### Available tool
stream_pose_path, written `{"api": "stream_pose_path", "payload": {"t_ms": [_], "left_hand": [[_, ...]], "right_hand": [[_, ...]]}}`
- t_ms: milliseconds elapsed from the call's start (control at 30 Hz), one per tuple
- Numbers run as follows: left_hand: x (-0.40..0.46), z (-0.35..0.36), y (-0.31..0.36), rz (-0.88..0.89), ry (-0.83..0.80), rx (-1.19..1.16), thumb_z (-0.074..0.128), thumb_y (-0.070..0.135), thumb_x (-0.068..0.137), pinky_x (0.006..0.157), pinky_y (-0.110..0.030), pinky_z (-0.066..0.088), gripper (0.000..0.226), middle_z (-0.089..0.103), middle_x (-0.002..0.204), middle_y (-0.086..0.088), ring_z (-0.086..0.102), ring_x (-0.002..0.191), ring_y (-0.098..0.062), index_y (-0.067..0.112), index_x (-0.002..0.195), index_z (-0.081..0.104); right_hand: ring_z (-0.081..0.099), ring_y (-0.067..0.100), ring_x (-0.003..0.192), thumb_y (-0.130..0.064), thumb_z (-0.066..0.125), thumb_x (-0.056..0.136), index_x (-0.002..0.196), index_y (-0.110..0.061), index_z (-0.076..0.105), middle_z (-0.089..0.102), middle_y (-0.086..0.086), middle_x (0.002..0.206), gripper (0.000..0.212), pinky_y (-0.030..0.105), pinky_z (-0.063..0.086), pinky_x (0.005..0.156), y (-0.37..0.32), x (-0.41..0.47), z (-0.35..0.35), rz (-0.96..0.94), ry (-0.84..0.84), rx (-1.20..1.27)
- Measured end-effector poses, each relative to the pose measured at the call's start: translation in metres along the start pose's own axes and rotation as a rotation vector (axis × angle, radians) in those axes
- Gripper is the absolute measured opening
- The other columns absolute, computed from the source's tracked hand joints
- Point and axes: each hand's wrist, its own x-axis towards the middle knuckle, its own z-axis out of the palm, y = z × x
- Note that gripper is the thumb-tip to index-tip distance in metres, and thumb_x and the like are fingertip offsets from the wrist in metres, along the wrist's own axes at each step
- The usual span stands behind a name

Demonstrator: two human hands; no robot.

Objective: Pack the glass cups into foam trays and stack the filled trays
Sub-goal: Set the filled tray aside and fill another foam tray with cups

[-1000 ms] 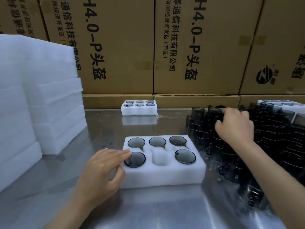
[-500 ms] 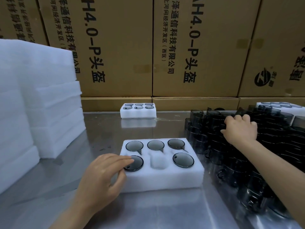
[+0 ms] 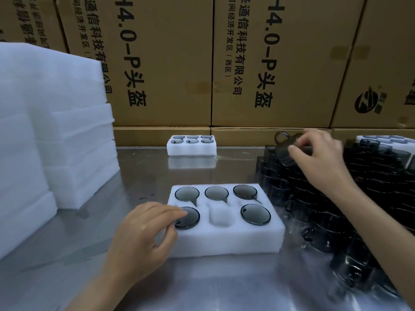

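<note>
Since a moment ago, our right hand (image 3: 323, 162) has lifted a dark glass cup (image 3: 289, 145) off the pile of cups (image 3: 336, 212) on the right, fingers curled round it. Our left hand (image 3: 143, 232) rests loosely curled on the near foam tray (image 3: 224, 241), fingertips touching its near-left cup (image 3: 188, 217); five pockets are filled, the near-middle one empty.

Brown cardboard boxes (image 3: 278, 63) printed with black characters stand stacked behind a shiny metal table (image 3: 143, 176).

Head view looks forward and down, close over the metal table (image 3: 143, 180).
</note>
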Motion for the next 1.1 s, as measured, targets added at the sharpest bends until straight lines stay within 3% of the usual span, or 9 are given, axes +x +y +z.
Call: {"api": "stream_pose_path", "payload": {"t_ms": [67, 133, 233, 333, 433, 533, 800, 967, 1100], "left_hand": [[0.000, 0.001, 0.001, 0.015, 0.005, -0.007, 0.048, 0.019, 0.083, 0.072, -0.032, 0.050, 0.029, 0.071, 0.093, 0.012, 0.065, 0.082, -0.015, 0.016, 0.091, 0.075], [-0.001, 0.002, 0.001, 0.030, 0.006, -0.007, 0.048, 0.019, 0.082, 0.073, -0.032, 0.050, 0.029, 0.071, 0.094, 0.011, 0.065, 0.082, -0.014, 0.015, 0.091, 0.075], [-0.002, 0.003, 0.001, 0.037, 0.004, -0.001, 0.048, 0.019, 0.082, 0.073, -0.030, 0.048, 0.029, 0.071, 0.093, 0.011, 0.063, 0.083, -0.011, 0.015, 0.091, 0.075], [-0.003, 0.002, 0.000, 0.019, 0.007, -0.004, 0.048, 0.019, 0.082, 0.072, -0.030, 0.048, 0.029, 0.071, 0.092, 0.011, 0.062, 0.082, -0.011, 0.016, 0.091, 0.075], [-0.002, 0.001, -0.001, 0.010, 0.015, -0.001, 0.048, 0.019, 0.083, 0.069, -0.032, 0.049, 0.028, 0.071, 0.091, 0.011, 0.063, 0.081, -0.013, 0.017, 0.092, 0.075], [-0.002, 0.001, -0.002, 0.021, 0.021, 0.000, 0.048, 0.019, 0.083, 0.068, -0.033, 0.050, 0.028, 0.071, 0.091, 0.011, 0.064, 0.080, -0.014, 0.017, 0.092, 0.075], [-0.002, 0.002, 0.003, 0.047, 0.005, -0.004, 0.049, 0.018, 0.082, 0.069, -0.033, 0.050, 0.028, 0.071, 0.095, 0.012, 0.064, 0.082, -0.013, 0.016, 0.093, 0.074], [0.000, 0.004, 0.012, 0.059, -0.036, -0.041, 0.048, 0.020, 0.085, 0.084, -0.032, 0.049, 0.035, 0.067, 0.114, 0.010, 0.061, 0.102, -0.009, 0.016, 0.112, 0.069], [0.000, 0.007, 0.019, 0.061, -0.175, -0.018, 0.045, 0.031, 0.087, 0.106, -0.032, 0.033, 0.048, 0.051, 0.138, 0.010, 0.048, 0.126, -0.009, 0.020, 0.133, 0.054]], "right_hand": [[0.046, 0.011, 0.089, -0.025, 0.056, 0.089, 0.078, -0.024, 0.049, 0.052, -0.004, 0.097, 0.013, 0.024, 0.035, 0.073, -0.021, -0.019, 0.010, -0.037, -0.085, 0.288], [0.048, 0.003, 0.077, -0.031, 0.059, 0.084, 0.075, -0.026, 0.048, 0.052, -0.003, 0.089, 0.015, 0.021, 0.036, 0.069, -0.039, -0.041, 0.023, -0.096, -0.177, 0.386], [0.051, -0.002, 0.082, -0.049, 0.063, 0.074, 0.086, -0.034, 0.048, 0.053, -0.015, 0.093, 0.025, 0.019, 0.041, 0.071, -0.055, -0.067, 0.045, -0.145, -0.341, 0.262], [0.049, -0.003, 0.092, -0.052, 0.067, 0.075, 0.108, -0.039, 0.049, 0.052, -0.023, 0.104, 0.040, 0.014, 0.037, 0.073, -0.062, -0.075, 0.059, -0.132, -0.402, 0.172], [0.049, -0.002, 0.090, -0.055, 0.068, 0.074, 0.103, -0.039, 0.053, 0.052, -0.020, 0.100, 0.037, 0.011, 0.036, 0.070, -0.069, -0.076, 0.064, -0.111, -0.379, 0.132], [0.048, 0.007, 0.093, -0.061, 0.065, 0.071, 0.097, -0.038, 0.048, 0.048, -0.018, 0.098, 0.039, 0.023, 0.037, 0.070, -0.073, -0.081, 0.068, -0.092, -0.374, 0.032], [0.051, 0.012, 0.090, -0.066, 0.063, 0.066, 0.089, -0.035, 0.040, 0.044, -0.013, 0.091, 0.045, 0.033, 0.047, 0.071, -0.076, -0.087, 0.075, -0.065, -0.399, -0.095], [0.044, 0.002, 0.109, -0.080, 0.052, 0.062, 0.115, -0.039, 0.045, 0.045, -0.023, 0.114, 0.067, 0.023, 0.036, 0.076, -0.067, -0.088, 0.067, -0.080, -0.466, -0.086], [0.021, -0.014, 0.129, -0.070, 0.042, 0.076, 0.141, -0.043, 0.030, 0.026, -0.035, 0.142, 0.072, 0.007, 0.020, 0.098, -0.056, -0.096, 0.051, -0.233, -0.476, 0.026]]}}
